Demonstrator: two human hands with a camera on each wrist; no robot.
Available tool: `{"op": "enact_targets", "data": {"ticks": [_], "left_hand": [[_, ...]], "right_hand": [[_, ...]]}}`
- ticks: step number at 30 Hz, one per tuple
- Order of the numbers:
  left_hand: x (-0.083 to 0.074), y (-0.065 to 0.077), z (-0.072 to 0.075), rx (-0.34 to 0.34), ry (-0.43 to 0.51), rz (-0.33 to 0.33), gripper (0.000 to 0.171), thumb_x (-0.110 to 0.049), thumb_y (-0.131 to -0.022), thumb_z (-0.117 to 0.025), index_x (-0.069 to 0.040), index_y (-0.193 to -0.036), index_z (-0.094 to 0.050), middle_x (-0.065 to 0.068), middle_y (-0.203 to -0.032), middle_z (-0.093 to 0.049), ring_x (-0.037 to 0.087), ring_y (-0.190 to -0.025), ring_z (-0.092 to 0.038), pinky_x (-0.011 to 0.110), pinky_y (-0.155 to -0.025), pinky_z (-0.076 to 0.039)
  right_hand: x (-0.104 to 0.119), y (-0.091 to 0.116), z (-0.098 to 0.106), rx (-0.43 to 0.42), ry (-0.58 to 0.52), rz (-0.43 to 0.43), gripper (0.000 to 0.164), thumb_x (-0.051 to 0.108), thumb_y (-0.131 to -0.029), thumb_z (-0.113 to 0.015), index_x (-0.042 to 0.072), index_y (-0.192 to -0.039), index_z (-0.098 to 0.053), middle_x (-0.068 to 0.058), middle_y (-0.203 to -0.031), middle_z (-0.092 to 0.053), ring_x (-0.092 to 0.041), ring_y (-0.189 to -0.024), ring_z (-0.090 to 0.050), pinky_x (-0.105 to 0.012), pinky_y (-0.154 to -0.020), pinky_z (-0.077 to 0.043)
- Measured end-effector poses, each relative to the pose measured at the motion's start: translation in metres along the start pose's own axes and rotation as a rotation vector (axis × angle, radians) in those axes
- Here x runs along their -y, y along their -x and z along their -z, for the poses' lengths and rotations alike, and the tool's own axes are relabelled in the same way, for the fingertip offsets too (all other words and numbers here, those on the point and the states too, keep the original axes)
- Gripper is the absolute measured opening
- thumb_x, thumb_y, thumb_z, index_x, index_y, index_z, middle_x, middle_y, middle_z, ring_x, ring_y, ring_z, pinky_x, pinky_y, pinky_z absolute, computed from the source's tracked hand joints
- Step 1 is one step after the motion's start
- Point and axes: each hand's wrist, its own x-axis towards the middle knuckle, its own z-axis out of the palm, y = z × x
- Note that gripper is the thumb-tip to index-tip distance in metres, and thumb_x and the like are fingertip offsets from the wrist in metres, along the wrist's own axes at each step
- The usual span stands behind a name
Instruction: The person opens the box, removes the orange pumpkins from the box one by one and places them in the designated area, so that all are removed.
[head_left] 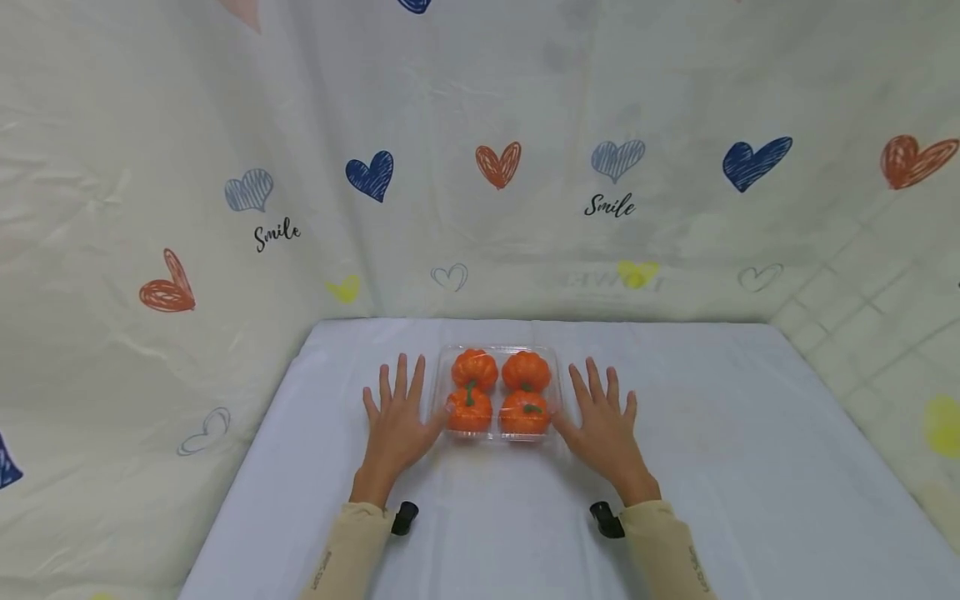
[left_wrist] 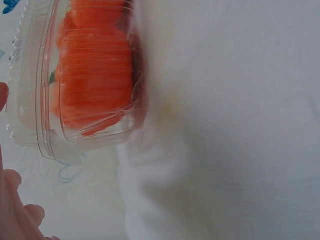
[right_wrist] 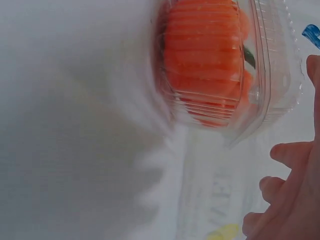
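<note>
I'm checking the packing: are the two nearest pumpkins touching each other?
Apart: the head view shows a narrow gap between the near left pumpkin and the near right pumpkin.

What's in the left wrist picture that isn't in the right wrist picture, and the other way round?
Only the left wrist view shows the left hand, at the picture's left edge, and a thin heart outline below the box.

Only the right wrist view shows the right hand, at the picture's right edge, plus some faint letters and part of a yellow heart.

Both show the clear box, an orange pumpkin inside it, and the white cloth.
</note>
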Motion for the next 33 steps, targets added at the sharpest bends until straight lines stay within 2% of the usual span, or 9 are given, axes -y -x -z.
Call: {"op": "enact_targets", "data": {"ticks": [4, 10, 15, 18, 22, 28, 33], "left_hand": [[0.001, 0.006, -0.006, -0.002, 0.033, -0.001, 0.097, -0.067, -0.099, -0.054, -0.019, -0.174, -0.017, 0.013, -0.18, -0.005, 0.046, -0.162, 0.003, 0.077, -0.121, 0.004], [0.001, 0.012, -0.011, 0.005, 0.074, -0.008, 0.098, -0.068, -0.098, -0.056, -0.019, -0.174, -0.017, 0.012, -0.18, -0.005, 0.044, -0.162, 0.004, 0.075, -0.122, 0.005], [0.0, 0.015, -0.016, 0.014, 0.103, 0.005, 0.102, -0.069, -0.095, -0.059, -0.017, -0.174, -0.019, 0.015, -0.179, -0.007, 0.045, -0.162, 0.001, 0.075, -0.122, 0.003], [0.0, 0.018, -0.023, 0.008, 0.135, 0.014, 0.105, -0.07, -0.093, -0.062, -0.016, -0.173, -0.02, 0.015, -0.179, -0.009, 0.046, -0.162, -0.002, 0.076, -0.122, 0.0], [-0.001, 0.02, -0.031, 0.024, 0.199, 0.042, 0.112, -0.073, -0.09, -0.066, -0.015, -0.173, -0.018, 0.015, -0.179, -0.01, 0.046, -0.162, -0.003, 0.077, -0.122, -0.002], [-0.002, 0.023, -0.039, 0.053, 0.361, 0.077, 0.117, -0.066, -0.088, -0.073, -0.013, -0.173, -0.014, 0.011, -0.179, -0.011, 0.043, -0.163, -0.004, 0.073, -0.125, -0.005], [-0.003, 0.027, -0.044, 0.08, 0.462, 0.131, 0.12, -0.067, -0.086, -0.076, -0.021, -0.174, -0.009, 0.006, -0.18, -0.012, 0.038, -0.164, -0.005, 0.074, -0.124, -0.014]], "right_hand": [[0.0, 0.004, -0.011, 0.026, -0.033, -0.008, 0.089, 0.057, -0.104, -0.058, 0.007, -0.171, -0.025, -0.02, -0.178, -0.009, -0.051, -0.16, 0.003, -0.081, -0.119, 0.003], [0.0, 0.01, -0.022, 0.034, -0.144, -0.005, 0.094, 0.056, -0.099, -0.065, 0.003, -0.169, -0.029, -0.02, -0.176, -0.017, -0.05, -0.161, 0.0, -0.079, -0.12, 0.002], [-0.003, 0.014, -0.033, 0.053, -0.245, -0.012, 0.102, 0.053, -0.096, -0.071, 0.0, -0.169, -0.023, -0.023, -0.175, -0.02, -0.051, -0.16, -0.001, -0.079, -0.121, 0.0], [-0.002, 0.017, -0.036, 0.076, -0.311, -0.044, 0.105, 0.052, -0.096, -0.073, 0.002, -0.17, -0.018, -0.024, -0.175, -0.019, -0.051, -0.16, -0.001, -0.08, -0.12, -0.008], [0.0, 0.019, -0.037, 0.097, -0.38, -0.084, 0.107, 0.05, -0.097, -0.074, 0.004, -0.171, -0.014, -0.022, -0.176, -0.015, -0.046, -0.162, 0.001, -0.076, -0.12, -0.014], [0.0, 0.019, -0.041, 0.092, -0.431, -0.089, 0.107, 0.048, -0.097, -0.075, 0.006, -0.172, -0.011, -0.02, -0.177, -0.013, -0.045, -0.162, 0.001, -0.073, -0.122, -0.013], [-0.001, 0.019, -0.043, 0.059, -0.454, -0.06, 0.108, 0.044, -0.095, -0.078, 0.004, -0.171, -0.013, -0.022, -0.177, -0.014, -0.048, -0.161, -0.001, -0.076, -0.121, -0.013]]}}
